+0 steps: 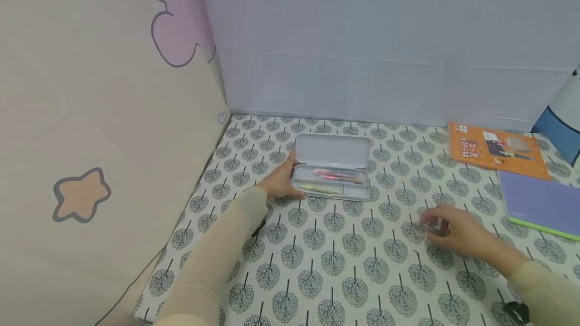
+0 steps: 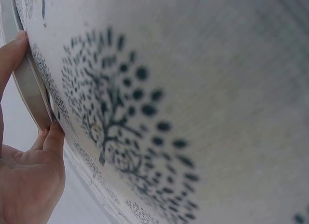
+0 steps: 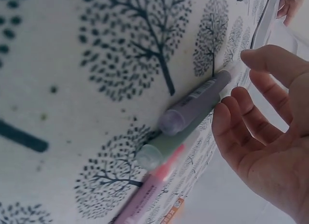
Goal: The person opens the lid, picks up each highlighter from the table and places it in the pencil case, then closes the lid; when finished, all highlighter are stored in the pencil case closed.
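Observation:
An open white pencil case (image 1: 333,196) lies on the table with its lid (image 1: 333,150) folded back. Several pens (image 1: 337,175) and a yellow pen (image 1: 320,188) lie in its compartments. My left hand (image 1: 282,179) grips the case's left end, thumb at the near corner and fingers farther back; the left wrist view shows them on the case's side wall (image 2: 30,84). To the right, my right hand (image 1: 459,230) curls its fingers on slim pens, blurred in the head view. The right wrist view shows a purple pen (image 3: 193,105), a green pen (image 3: 181,134) and a pink pen (image 3: 145,197) near its fingertips.
An orange book (image 1: 498,152) lies at the back right, with a purple book (image 1: 541,202) with a green edge in front of it. Tree-patterned cloth (image 1: 331,260) covers the table. A pale wall sheet (image 1: 385,39) hangs behind, and a cream curtain (image 1: 113,114) borders the left.

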A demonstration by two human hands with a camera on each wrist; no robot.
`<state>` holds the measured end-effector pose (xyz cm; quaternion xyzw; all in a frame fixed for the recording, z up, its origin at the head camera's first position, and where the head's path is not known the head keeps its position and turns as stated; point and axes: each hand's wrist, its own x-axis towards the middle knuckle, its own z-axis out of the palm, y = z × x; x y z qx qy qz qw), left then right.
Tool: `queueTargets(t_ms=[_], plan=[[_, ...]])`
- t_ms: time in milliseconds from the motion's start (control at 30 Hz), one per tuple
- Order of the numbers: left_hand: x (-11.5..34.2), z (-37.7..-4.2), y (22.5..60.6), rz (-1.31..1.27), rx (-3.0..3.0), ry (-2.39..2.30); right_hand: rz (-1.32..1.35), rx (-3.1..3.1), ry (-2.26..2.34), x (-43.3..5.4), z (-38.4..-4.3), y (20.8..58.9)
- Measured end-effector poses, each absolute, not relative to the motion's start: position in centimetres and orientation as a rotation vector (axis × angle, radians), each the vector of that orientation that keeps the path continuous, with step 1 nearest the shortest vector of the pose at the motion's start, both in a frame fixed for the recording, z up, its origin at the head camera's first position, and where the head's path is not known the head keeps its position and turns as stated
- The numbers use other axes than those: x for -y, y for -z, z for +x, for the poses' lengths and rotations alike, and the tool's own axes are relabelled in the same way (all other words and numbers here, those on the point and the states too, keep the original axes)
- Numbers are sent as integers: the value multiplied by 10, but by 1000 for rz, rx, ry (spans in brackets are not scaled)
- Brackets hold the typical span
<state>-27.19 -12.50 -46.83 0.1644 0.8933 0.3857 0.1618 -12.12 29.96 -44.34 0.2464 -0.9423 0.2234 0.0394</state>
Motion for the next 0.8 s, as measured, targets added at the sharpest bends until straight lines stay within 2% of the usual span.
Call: queueTargets(t_ms=[800], plan=[[124,-270,466,473,-2558,-1092,760,2889,-584,-293,-111,450]])
